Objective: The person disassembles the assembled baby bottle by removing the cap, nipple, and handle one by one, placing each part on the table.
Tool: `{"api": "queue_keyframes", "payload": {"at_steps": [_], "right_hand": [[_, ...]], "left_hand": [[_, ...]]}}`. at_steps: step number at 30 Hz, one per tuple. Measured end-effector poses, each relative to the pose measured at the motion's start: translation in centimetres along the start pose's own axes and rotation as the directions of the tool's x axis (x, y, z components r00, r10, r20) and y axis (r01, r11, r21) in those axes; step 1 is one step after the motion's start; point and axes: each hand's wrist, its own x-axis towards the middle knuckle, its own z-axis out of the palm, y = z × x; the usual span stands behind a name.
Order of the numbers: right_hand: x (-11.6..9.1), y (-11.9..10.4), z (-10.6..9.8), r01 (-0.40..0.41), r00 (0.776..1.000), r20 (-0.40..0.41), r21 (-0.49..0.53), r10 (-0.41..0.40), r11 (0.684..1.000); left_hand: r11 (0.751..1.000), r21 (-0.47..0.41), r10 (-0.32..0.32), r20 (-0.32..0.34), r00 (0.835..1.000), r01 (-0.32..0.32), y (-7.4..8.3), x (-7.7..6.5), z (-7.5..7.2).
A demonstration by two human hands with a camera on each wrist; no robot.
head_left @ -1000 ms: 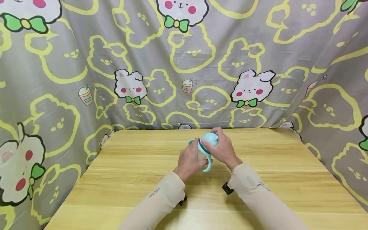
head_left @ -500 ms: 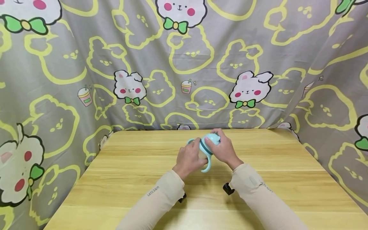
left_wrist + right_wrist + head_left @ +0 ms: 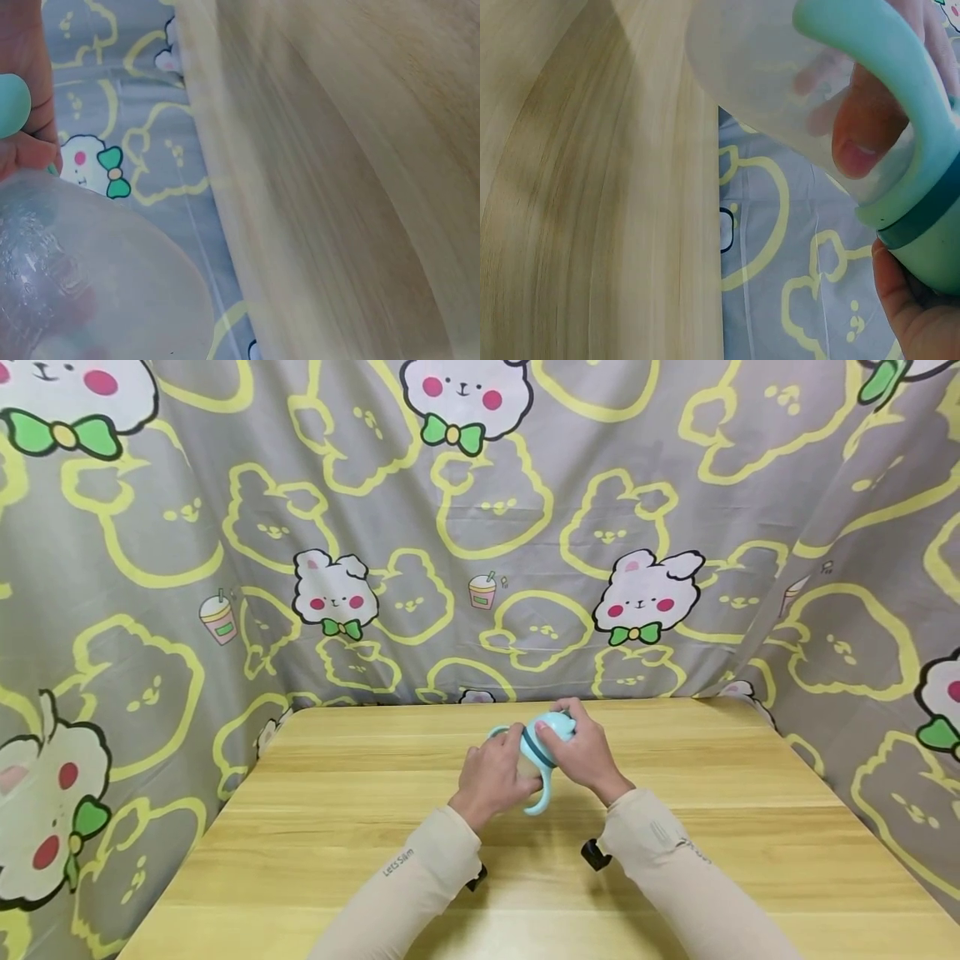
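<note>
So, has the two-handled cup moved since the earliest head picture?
Yes, slightly: in the head view the cup sits a little farther right against the printed drink on the curtain.

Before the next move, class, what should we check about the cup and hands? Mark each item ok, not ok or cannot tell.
1. Left hand holding the cup: ok, it grips the translucent body.
2. Right hand holding the lid: ok, thumb and fingers are around it.
3. Lid on the cup: ok, in place.
4. Lid tight or loosened: cannot tell.
5. Cup upright: not ok, tilted.
6. Cup empty: cannot tell.
</note>
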Motion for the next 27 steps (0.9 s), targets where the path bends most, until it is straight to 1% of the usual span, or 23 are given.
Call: {"api": "queue_keyframes", "payload": {"at_steps": [3,7,12,15,22,27], "right_hand": [[0.04,-0.12,-0.11,0.005,1.0,0.002,0.001,-0.005,1.0],[0.1,-0.24,-0.34,0.008,1.0,0.0,-0.002,-0.008,1.0],[0.15,-0.25,-0.47,0.003,1.0,0.019,-0.003,-0.002,1.0],[0.14,-0.14,-0.48,0.002,1.0,0.029,-0.005,-0.002,1.0],[0.16,-0.26,-0.6,0.004,0.999,0.036,0.0,-0.004,1.0],[0.09,-0.06,-0.71,0.013,0.999,0.047,-0.007,-0.012,1.0]], "left_hand": [[1.0,-0.013,0.0,0.01,1.0,0.0,-0.01,0.04,-0.18],[0.999,-0.028,0.018,0.012,1.0,-0.018,-0.03,0.22,-0.48],[0.999,-0.036,0.029,0.017,0.999,-0.029,-0.11,0.37,-0.77],[0.999,-0.036,0.031,0.019,0.999,-0.031,-0.15,0.37,-0.81],[0.998,-0.043,0.049,-0.004,0.999,-0.049,-0.23,0.39,-0.76],[0.998,-0.038,0.051,0.007,0.999,-0.051,-0.16,0.36,-0.85]]}}
